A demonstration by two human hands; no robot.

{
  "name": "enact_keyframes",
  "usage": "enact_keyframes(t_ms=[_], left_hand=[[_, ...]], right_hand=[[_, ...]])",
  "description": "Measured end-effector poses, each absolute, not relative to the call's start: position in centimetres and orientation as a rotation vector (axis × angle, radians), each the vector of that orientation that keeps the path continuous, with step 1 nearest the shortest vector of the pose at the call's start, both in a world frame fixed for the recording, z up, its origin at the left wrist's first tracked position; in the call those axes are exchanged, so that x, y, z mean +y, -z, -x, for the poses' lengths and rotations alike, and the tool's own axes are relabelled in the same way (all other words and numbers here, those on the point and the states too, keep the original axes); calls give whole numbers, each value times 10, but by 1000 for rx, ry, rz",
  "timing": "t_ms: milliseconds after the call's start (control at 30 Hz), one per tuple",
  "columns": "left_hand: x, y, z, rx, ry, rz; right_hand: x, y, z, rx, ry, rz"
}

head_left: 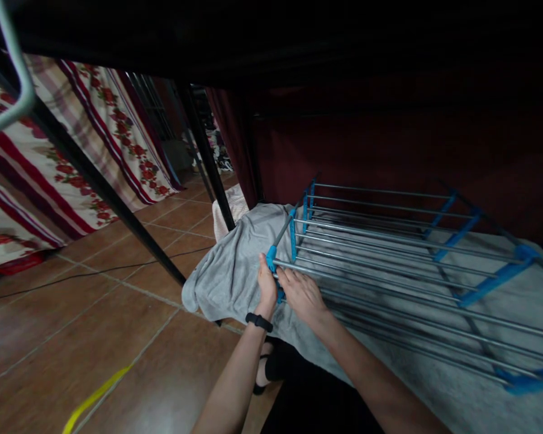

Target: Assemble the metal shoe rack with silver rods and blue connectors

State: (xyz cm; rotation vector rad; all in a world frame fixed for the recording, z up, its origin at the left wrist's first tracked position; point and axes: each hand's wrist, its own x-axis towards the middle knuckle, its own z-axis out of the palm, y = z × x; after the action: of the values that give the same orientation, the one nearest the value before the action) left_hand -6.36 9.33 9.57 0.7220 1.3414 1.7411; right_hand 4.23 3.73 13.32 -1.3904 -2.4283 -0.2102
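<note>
A rack (371, 229) of grey metal rods and blue plastic end pieces lies on a grey blanket (235, 265). My left hand (266, 286), with a dark band on the wrist, is closed around the blue connector (270, 258) at the rack's near left corner. Right beside it, my right hand (302, 294) has its fingers bent over the rod ends by that same corner. Its fingertips and what lies under them are partly hidden. The rack's other blue end pieces (498, 283) extend to the right, away from my hands.
Black metal posts (113, 205) rise at the left of the blanket-covered surface, below a dark overhead frame. A floral striped curtain (85, 150) hangs beyond. On the tiled floor (163, 337) lie a black cable (95, 267) and a yellow strip (95, 395). Dark red cloth (344, 144) covers the back.
</note>
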Motion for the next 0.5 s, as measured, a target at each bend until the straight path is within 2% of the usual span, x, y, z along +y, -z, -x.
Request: enact_keyframes(t_ms=[500], left_hand=[[93,-102,61,1142,-1684,-677]], right_hand=[[46,-144,-50,-2476,-20,1467]])
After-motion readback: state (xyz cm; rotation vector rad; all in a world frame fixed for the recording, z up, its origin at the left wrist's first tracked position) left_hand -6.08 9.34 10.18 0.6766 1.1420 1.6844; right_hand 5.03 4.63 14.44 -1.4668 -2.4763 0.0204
